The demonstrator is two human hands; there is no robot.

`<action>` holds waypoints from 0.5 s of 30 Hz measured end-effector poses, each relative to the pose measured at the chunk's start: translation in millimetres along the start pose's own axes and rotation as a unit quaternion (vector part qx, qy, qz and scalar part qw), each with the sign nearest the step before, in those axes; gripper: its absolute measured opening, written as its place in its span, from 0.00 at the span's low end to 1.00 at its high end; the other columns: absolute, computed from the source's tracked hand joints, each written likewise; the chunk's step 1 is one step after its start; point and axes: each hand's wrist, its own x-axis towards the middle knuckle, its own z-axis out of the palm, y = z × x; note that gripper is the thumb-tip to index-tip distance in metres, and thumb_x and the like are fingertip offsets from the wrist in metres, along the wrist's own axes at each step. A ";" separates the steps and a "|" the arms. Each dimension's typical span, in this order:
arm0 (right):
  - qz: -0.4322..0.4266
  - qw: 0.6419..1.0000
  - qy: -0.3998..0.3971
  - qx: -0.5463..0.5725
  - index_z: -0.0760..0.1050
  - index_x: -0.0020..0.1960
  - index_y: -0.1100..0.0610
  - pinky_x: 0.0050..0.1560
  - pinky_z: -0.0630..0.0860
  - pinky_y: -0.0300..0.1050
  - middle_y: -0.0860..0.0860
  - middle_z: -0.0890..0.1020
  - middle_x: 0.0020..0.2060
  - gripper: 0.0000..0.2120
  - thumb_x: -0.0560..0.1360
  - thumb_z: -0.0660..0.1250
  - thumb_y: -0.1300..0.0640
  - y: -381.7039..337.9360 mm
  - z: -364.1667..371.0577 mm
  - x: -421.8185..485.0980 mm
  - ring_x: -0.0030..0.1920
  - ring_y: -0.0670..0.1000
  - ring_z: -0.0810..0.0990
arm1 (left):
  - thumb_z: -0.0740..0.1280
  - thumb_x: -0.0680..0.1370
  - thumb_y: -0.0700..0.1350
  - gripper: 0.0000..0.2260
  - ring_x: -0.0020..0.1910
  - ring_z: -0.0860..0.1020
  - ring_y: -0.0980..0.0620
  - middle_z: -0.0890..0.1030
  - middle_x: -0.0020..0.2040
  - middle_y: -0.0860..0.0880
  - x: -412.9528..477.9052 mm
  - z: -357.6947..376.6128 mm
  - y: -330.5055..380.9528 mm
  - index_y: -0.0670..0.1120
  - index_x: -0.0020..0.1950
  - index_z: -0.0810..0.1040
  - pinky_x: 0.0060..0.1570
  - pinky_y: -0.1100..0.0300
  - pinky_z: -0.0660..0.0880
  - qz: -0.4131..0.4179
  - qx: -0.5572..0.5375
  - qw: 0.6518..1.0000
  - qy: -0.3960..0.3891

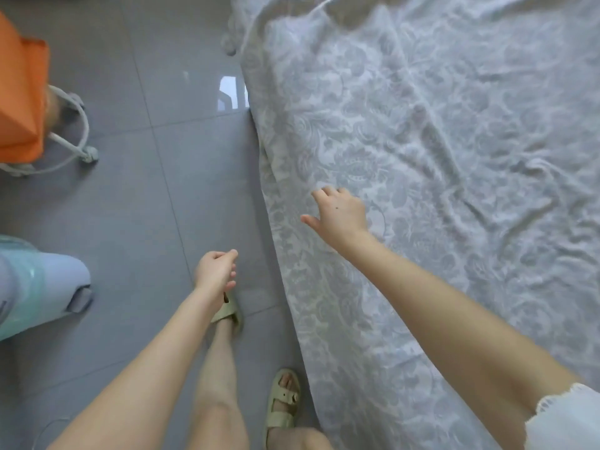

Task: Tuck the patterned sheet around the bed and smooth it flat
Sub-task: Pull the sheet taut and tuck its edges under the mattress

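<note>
Resting on the patterned sheet (422,131), right hand (341,214) fingers spread apart; left hand (216,271) fingers loosely curled, empty, over floor (130,222).

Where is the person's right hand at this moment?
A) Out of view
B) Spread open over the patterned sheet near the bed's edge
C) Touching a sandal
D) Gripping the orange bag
B: the right hand lies fingers-spread on the patterned sheet, holding nothing.

Wrinkled matt cloth sheet (422,157); glossy smooth tile floor (146,206).
</note>
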 end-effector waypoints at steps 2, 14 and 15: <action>0.013 1.000 0.007 -0.009 0.64 0.69 0.55 0.51 0.73 0.50 0.54 0.71 0.64 0.28 0.76 0.61 0.40 -10.2 -8.8 56.1 0.63 0.57 0.70 | 0.63 0.79 0.46 0.07 0.33 0.72 0.52 0.73 0.37 0.47 25.3 -7.7 29.9 0.45 0.42 0.71 0.36 0.58 0.71 0.001 -0.014 1.000 -0.004; -0.023 0.995 0.020 -0.090 0.53 0.77 0.56 0.74 0.45 0.61 0.60 0.56 0.75 0.37 0.75 0.64 0.42 -1.2 -25.0 264.0 0.76 0.58 0.53 | 0.60 0.80 0.43 0.06 0.37 0.74 0.54 0.77 0.41 0.46 156.5 6.7 184.0 0.42 0.49 0.74 0.38 0.62 0.71 0.013 -0.046 0.997 -0.054; -0.037 0.994 0.035 -0.099 0.57 0.76 0.57 0.73 0.47 0.62 0.61 0.60 0.74 0.36 0.74 0.66 0.43 1.2 -26.9 274.9 0.75 0.59 0.57 | 0.60 0.80 0.42 0.05 0.36 0.74 0.54 0.76 0.39 0.47 164.5 16.0 193.6 0.43 0.47 0.74 0.37 0.63 0.71 0.005 -0.060 0.997 -0.048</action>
